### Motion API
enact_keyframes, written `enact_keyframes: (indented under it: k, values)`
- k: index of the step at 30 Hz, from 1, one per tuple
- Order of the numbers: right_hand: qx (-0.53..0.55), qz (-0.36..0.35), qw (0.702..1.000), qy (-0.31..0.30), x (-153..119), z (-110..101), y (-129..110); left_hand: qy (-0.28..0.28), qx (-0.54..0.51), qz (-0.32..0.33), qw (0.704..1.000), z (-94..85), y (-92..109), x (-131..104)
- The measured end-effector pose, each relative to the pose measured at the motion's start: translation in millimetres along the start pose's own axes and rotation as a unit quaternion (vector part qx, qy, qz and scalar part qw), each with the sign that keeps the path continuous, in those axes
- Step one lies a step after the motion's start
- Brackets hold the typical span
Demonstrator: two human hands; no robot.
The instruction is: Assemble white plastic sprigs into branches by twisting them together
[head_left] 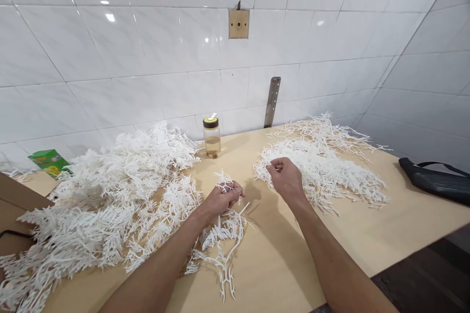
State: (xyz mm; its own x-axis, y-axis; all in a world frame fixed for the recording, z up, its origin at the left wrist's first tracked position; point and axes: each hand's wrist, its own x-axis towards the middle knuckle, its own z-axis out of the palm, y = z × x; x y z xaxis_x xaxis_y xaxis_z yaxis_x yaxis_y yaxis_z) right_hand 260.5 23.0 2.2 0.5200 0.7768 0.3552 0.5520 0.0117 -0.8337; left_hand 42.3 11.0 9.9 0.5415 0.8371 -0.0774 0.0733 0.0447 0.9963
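My left hand (224, 196) is closed on a white plastic twig (223, 180), whose branching tips stick up above the fingers. Just under that hand, more white branched pieces (222, 237) lie loose on the table. My right hand (285, 176) is at the left edge of the right-hand heap of white twigs (323, 168), thumb and fingers drawn together. Whatever its fingers hold, if anything, cannot be made out. To the left of my left hand spreads a larger, taller heap of white branched twigs (121, 190).
Behind the hands stands a clear jar (212, 139) with a dark and yellow lid. A metal ruler-like strip (272, 102) leans on the tiled wall. At left are a green box (49, 162) and cardboard (22, 203); a black bag (436, 180) lies right.
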Motion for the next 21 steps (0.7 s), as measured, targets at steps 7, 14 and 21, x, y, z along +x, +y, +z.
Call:
enact_keyframes:
  k: [7, 14, 21]
  values:
    - [-0.014, -0.042, 0.995, -0.084, -8, 1, -13, -0.021, -0.009, -0.032, 0.999, -0.8, 1, -1]
    - [0.157, -0.068, 0.918, -0.358, -38, 9, -48, -0.078, -0.002, -0.062, 0.995, 1.3, 5, -6]
    - [0.211, -0.005, 0.895, -0.394, -41, 15, -45, -0.105, -0.003, -0.085, 0.991, 0.9, 2, -5]
